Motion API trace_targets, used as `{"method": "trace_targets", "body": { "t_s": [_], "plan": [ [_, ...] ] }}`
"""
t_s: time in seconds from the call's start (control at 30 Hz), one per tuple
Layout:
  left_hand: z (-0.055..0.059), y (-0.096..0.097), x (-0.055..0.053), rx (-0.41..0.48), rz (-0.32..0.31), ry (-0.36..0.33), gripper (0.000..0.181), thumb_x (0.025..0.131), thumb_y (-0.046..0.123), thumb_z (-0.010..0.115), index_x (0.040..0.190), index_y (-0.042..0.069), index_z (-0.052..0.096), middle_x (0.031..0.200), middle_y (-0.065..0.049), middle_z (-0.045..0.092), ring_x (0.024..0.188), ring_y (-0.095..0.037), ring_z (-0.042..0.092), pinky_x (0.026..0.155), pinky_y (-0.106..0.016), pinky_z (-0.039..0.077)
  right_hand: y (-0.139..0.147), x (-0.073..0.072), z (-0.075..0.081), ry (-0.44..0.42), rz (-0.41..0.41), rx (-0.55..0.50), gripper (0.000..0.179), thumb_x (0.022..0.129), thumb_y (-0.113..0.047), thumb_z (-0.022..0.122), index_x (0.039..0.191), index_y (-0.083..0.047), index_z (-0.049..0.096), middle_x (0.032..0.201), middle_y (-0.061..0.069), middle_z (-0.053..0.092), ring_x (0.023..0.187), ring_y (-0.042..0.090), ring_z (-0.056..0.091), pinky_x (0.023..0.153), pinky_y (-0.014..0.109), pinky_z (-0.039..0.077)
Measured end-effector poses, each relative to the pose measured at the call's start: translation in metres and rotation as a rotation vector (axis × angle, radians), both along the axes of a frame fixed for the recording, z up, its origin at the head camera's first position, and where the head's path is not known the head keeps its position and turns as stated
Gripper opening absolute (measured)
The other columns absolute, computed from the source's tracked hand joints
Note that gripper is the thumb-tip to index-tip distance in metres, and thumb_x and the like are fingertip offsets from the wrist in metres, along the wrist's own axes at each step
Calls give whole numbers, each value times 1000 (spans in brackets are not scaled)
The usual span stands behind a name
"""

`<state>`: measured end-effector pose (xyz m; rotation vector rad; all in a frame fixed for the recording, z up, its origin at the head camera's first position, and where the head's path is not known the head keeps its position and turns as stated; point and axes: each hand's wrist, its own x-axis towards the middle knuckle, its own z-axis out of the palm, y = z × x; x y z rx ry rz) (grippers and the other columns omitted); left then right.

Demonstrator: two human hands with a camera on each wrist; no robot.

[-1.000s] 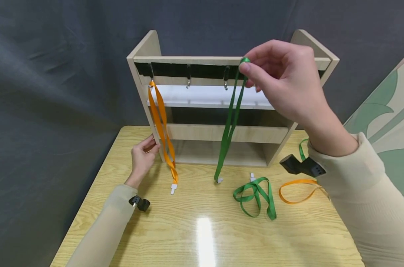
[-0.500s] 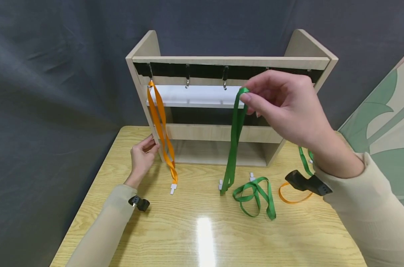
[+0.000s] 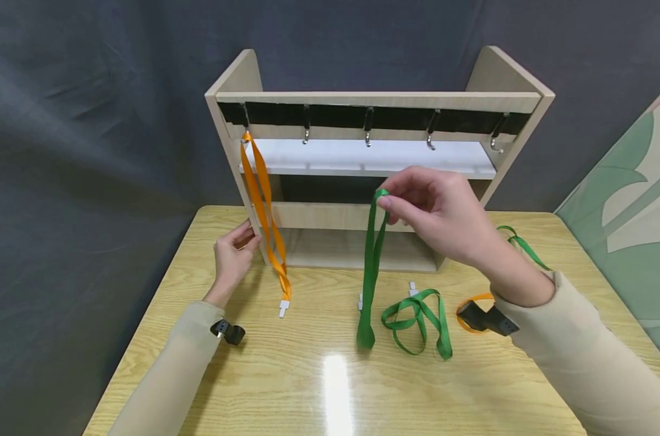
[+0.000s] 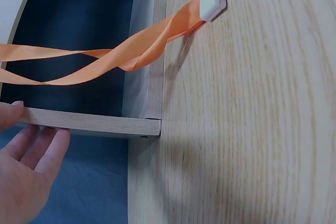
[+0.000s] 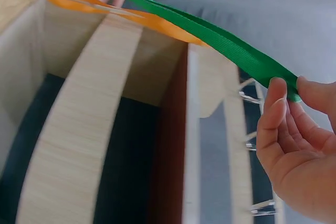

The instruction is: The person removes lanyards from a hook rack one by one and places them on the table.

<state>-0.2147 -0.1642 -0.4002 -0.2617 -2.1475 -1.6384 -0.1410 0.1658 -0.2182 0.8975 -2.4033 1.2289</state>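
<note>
My right hand (image 3: 436, 209) pinches a green lanyard (image 3: 370, 266) near its upper loop, between thumb and fingertips. The strap hangs down in front of the wooden shelf unit (image 3: 357, 218), its lower end close to the table. In the right wrist view, the green strap (image 5: 226, 45) runs out from the fingertips. My left hand (image 3: 233, 257) grips the shelf's left side panel (image 4: 100, 123), thumb on one face and fingers on the other. An orange lanyard (image 3: 263, 188) with a white clip hangs from the leftmost hook, beside that hand.
Several metal hooks (image 3: 368, 134) line the black strip on the shelf's upper rail. On the table (image 3: 264, 375) lie a second green lanyard (image 3: 419, 321), an orange lanyard (image 3: 466, 327) partly behind my right wrist, and another green strap (image 3: 518, 241) farther back.
My right hand has come down from hook height with the green lanyard, moving slightly left at the end. The lanyard's lower end sinks nearer the table. The left hand keeps its place.
</note>
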Motion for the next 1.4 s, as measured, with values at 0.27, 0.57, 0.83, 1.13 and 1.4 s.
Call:
{"method": "trace_targets", "body": {
  "t_s": [0.27, 0.57, 0.83, 1.13, 1.4],
  "plan": [
    [1, 1, 1, -5, -1, -4, 40, 84, -12, 66, 123, -10, 58, 104, -29, 64, 96, -41, 63, 79, -26, 53, 6, -10, -39, -123, -35, 10, 8, 92, -11, 66, 98, -6, 68, 76, 3, 66, 64, 13, 63, 50, 24, 47],
    [-3, -2, -2, -9, 5, 9, 40, 84, -11, 66, 123, -8, 59, 103, -27, 65, 95, -38, 64, 79, -26, 53, 3, -23, -71, -258, -25, -36, 11, 91, -10, 66, 99, -3, 66, 84, 5, 68, 71, 14, 68, 53, 26, 50],
    [-28, -10, -20, 13, 15, 4, 42, 84, -5, 69, 125, 1, 62, 104, -19, 68, 94, -29, 66, 77, -23, 53, 0, -31, -88, -303, -36, -29, 13, 91, -12, 67, 100, -3, 66, 86, 5, 68, 73, 14, 68, 55, 27, 51],
    [-30, -11, -20, 0, 29, -15, 42, 84, -5, 70, 126, 0, 61, 105, -21, 67, 95, -30, 65, 78, -24, 54, 1, -31, -106, -295, -57, 54, 11, 91, -14, 67, 98, -6, 67, 84, 2, 68, 73, 14, 66, 60, 28, 53],
    [-30, -11, -20, -13, 30, -13, 42, 85, -4, 69, 125, 0, 61, 105, -20, 67, 96, -30, 65, 78, -25, 54, 0, -19, -145, -233, 27, 168, 7, 89, -11, 70, 94, -7, 68, 82, -2, 67, 70, 15, 64, 59, 25, 53]
  ]
}}
